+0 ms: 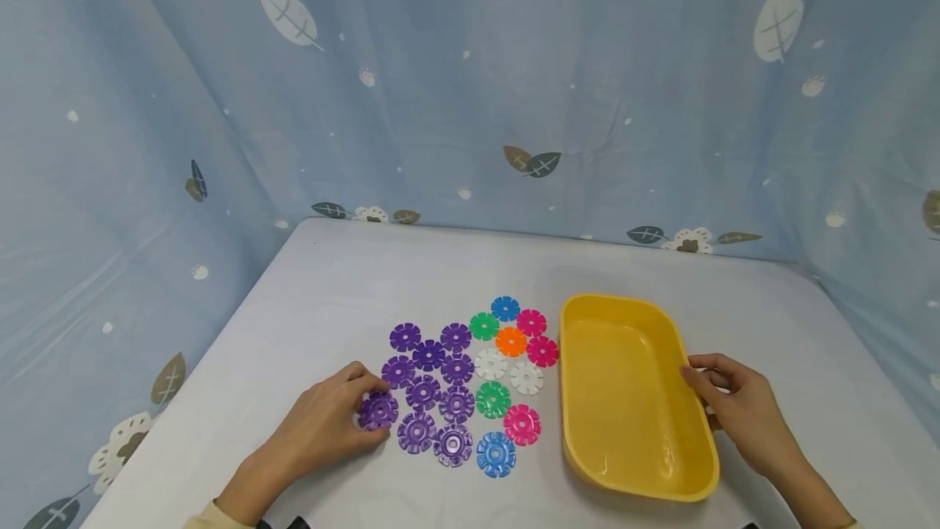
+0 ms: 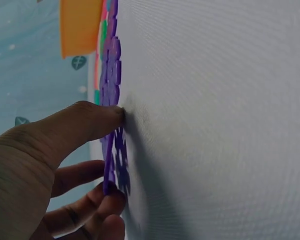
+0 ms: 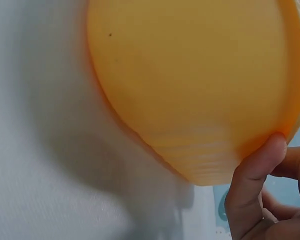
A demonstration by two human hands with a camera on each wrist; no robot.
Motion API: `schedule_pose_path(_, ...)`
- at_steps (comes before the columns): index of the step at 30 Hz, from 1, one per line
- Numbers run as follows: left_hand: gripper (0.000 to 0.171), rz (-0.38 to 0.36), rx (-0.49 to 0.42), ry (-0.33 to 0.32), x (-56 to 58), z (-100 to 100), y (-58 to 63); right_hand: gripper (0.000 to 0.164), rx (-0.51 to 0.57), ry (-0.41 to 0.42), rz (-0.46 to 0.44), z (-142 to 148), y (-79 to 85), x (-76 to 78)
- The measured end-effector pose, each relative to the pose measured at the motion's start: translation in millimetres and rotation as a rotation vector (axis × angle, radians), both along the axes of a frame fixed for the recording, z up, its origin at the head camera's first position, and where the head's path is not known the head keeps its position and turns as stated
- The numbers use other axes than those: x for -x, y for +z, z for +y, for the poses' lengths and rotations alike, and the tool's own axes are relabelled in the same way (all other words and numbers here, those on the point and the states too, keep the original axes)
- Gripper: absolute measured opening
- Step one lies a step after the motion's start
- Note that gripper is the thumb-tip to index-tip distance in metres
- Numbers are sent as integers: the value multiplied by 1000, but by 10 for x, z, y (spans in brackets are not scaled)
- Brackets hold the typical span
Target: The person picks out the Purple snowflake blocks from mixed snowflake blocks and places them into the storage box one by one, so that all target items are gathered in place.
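Observation:
My left hand (image 1: pixel 326 419) pinches a purple snowflake disc (image 1: pixel 379 411) at the left end of a flat cluster of such discs. In the left wrist view the held disc (image 2: pixel 108 167) stands edge-on between thumb and fingers, close to the tabletop. Other purple discs (image 1: pixel 423 392) lie just right of it. On the right, my right hand (image 1: pixel 749 411) holds the long side of a yellow plastic basin (image 1: pixel 631 398), thumb at the rim. The right wrist view has the thumb against the basin's wall (image 3: pixel 200 100); part of the fingers is hidden behind the rim.
Between the purple discs and the basin lie green (image 1: pixel 493 400), white (image 1: pixel 490 364), pink (image 1: pixel 522 425), blue (image 1: pixel 496 455) and orange (image 1: pixel 511 342) discs. A white cloth (image 1: pixel 352 268) covers the table. Blue patterned curtains (image 1: pixel 441 88) hang behind and at both sides.

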State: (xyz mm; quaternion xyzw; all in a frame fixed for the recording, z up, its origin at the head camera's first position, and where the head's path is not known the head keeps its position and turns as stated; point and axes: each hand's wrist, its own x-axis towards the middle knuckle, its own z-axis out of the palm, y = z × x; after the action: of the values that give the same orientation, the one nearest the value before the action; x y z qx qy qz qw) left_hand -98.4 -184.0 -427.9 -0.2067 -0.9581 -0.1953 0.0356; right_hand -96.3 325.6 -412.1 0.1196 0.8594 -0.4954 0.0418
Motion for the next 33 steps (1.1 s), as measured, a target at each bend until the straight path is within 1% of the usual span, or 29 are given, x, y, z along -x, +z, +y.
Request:
schedule_pose_path(6,50,-24,15,-1,8,-9,14,51,100,13,-30,12,8,-10)
schedule_pose_path(12,48,-23,20,-1,2,-21,19,54,157,-6,-68,29,10,-32)
schedule_pose_path(16,46,-21,21,5,-11,-27,23,56,198,-13,-76,52,13,-56)
schedule_pose_path(22,44,-16,19,13,-31,-33,23,53,217,-2,-85,68,25,-102)
schedule_pose_path(25,42,-11,12,5,-41,-32,25,51,212,9,-87,66,19,-135)
schedule_pose_path(33,44,7,4,-14,-73,-8,57,49,198,0,-67,50,14,-189)
